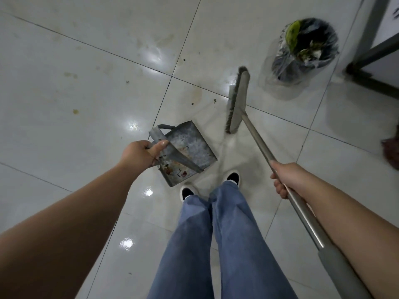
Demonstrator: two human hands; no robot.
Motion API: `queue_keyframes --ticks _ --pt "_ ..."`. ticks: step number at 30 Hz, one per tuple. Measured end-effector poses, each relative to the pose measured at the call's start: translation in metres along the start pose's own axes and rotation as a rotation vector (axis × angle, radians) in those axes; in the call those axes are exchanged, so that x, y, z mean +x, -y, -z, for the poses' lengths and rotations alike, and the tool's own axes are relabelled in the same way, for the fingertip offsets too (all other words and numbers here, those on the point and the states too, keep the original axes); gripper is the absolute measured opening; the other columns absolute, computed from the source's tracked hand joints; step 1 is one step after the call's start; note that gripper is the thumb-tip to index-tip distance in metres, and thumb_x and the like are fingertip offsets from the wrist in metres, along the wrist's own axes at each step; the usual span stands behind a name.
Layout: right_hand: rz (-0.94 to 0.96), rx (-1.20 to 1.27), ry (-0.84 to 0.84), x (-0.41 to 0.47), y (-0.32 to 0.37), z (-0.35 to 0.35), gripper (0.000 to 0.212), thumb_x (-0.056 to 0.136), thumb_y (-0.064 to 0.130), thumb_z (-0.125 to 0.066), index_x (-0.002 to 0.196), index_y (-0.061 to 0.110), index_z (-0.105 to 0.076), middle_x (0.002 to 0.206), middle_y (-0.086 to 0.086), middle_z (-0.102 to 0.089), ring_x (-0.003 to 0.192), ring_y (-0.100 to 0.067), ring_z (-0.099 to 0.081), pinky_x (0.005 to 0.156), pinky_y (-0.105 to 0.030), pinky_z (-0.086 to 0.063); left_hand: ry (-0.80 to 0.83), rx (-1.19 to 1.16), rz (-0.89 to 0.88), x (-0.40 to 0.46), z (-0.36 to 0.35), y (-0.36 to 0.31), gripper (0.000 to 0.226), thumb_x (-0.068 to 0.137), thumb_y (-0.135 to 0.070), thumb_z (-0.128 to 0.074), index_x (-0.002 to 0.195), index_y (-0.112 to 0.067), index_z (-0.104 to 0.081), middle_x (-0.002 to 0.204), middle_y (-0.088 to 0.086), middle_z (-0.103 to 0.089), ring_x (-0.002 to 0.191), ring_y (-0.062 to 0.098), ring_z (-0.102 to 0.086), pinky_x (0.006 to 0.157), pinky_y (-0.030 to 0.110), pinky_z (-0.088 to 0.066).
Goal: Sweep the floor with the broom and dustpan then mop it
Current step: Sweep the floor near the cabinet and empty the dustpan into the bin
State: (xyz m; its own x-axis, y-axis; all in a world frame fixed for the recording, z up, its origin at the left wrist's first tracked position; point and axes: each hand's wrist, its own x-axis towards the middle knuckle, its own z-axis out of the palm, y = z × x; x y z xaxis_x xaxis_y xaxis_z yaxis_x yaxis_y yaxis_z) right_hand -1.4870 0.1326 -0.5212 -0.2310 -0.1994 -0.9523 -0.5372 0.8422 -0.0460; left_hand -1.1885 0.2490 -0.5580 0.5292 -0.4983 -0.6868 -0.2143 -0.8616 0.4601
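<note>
Glossy tiled floor [86,83]: left hand [138,154] grips the dustpan [190,152] handle, right hand [287,180] clamps the broom [237,100] pole, hands well apart.

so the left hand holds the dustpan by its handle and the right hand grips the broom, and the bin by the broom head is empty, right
Not quite. The head view shows the bin holds rubbish, including green leafy waste, so it is not empty. The rest stands: the left hand holds the dustpan by its handle and the right hand grips the broom.
</note>
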Motion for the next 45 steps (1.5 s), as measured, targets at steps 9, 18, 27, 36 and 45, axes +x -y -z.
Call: queue_keyframes --ticks 9,18,27,36,45 --pt "0.210 -0.342 -0.178 0.008 0.069 -0.008 0.030 0.096 0.014 -0.044 0.067 0.003 -0.042 0.056 -0.015 -0.046 0.039 -0.020 -0.043 0.041 -0.020 -0.036 -0.016 -0.058 0.014 0.012 -0.001 -0.027 0.045 0.083 -0.047 -0.060 0.057 -0.011 -0.052 0.048 -0.001 -0.050 0.029 -0.001 -0.046 0.030 0.006 -0.030" --pt "0.170 -0.388 -0.094 0.021 0.126 -0.014 0.004 0.098 0.007 -0.041 0.100 0.003 -0.040 0.073 -0.015 -0.045 0.050 -0.024 -0.051 0.030 -0.025 -0.046 -0.026 0.086 0.020 0.045 0.026 -0.046 0.055 0.084 -0.059 -0.049 0.066 -0.008 -0.054 0.059 0.006 -0.051 0.054 0.019 -0.046 0.054 0.027 -0.037" --pt "0.044 -0.318 -0.077 0.035 0.132 -0.050 0.017 0.098 0.017 -0.037 0.096 0.002 -0.046 0.061 -0.013 -0.045 0.047 -0.020 -0.037 0.037 -0.018 -0.038 -0.014 0.066 0.079 0.087 0.029 -0.024 0.051 0.084 -0.058 -0.052 0.062 -0.012 -0.053 0.056 0.002 -0.052 0.055 0.019 -0.049 0.058 0.026 -0.040" --pt "-0.073 -0.448 0.023 0.016 0.104 -0.106 0.030 0.093 0.018 -0.041 0.069 0.000 -0.046 0.027 -0.006 -0.041 0.038 -0.018 -0.037 0.046 -0.023 -0.032 0.118 -0.005 0.035 0.102 0.037 -0.027 0.046 0.081 -0.055 -0.057 0.068 -0.011 -0.059 0.065 0.006 -0.060 0.059 0.017 -0.056 0.060 0.027 -0.048" --pt "-0.080 -0.290 0.176 -0.053 0.079 -0.095 0.021 0.094 0.019 -0.044 0.075 0.012 -0.048 0.047 -0.007 -0.039 0.023 -0.010 -0.030 0.032 -0.011 -0.029 0.161 0.119 0.079 0.090 0.045 -0.021 0.065 0.083 -0.059 -0.051 0.094 0.003 -0.062 0.087 0.018 -0.062 0.077 0.028 -0.058 0.080 0.041 -0.050"
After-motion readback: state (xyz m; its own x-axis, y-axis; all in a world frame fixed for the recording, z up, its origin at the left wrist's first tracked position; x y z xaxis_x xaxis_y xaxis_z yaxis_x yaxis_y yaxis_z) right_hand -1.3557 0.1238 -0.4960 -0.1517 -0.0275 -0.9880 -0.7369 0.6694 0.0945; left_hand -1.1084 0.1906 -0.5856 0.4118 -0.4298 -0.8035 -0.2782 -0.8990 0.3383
